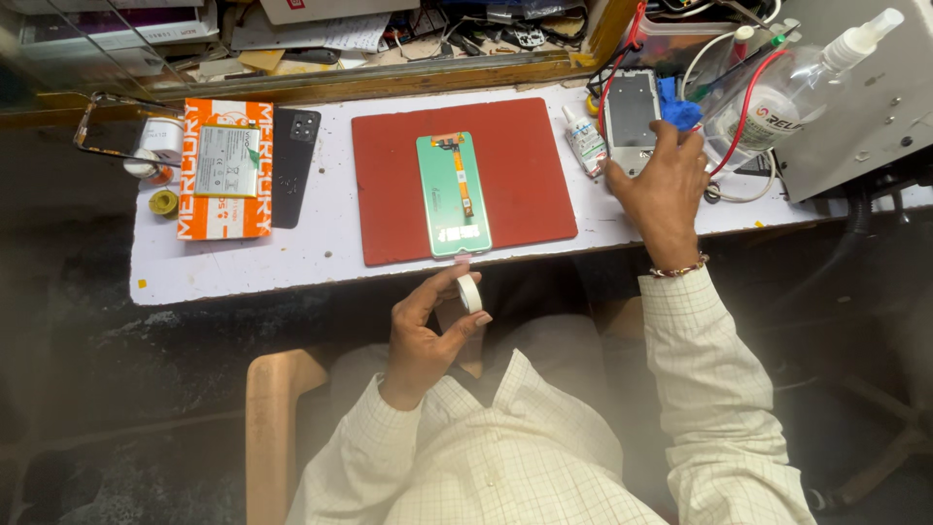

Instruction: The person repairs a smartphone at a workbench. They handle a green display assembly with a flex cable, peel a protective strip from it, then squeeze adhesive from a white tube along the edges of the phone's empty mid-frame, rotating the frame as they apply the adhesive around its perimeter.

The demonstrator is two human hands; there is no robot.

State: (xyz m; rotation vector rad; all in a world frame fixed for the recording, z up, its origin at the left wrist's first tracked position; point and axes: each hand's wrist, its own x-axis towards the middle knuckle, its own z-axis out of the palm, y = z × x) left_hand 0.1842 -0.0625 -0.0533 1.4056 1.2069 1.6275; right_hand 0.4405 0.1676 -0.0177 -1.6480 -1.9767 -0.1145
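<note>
The left hand [420, 335] held a small roll of white tape [469, 293]. Its thumb and fingers were pinched on the roll, just below the edge of the white bench [321, 243]. The tape was round and thin like a ring, and it looked smooth.

Just above that hand lay a green screen panel [453, 194] on a flat red mat [462, 175]. The panel was a long flat shape with an orange strip down its middle. The mat looked soft and a bit rubbery.

The right hand [663, 190] reached up and to the right. Its fingers rested on a grey phone frame [632, 119], which looked hard and shiny like metal. I could not tell if it was gripping the frame or only touching it. A blue thing [680, 112] sat right by its fingertips, and a small glue bottle [585, 141] lay just to its left.

The tape could slip and fall, since it was held over the lap and not over the bench. The right arm could bump the little bottle or snag the red wire [743, 117] close by.
</note>
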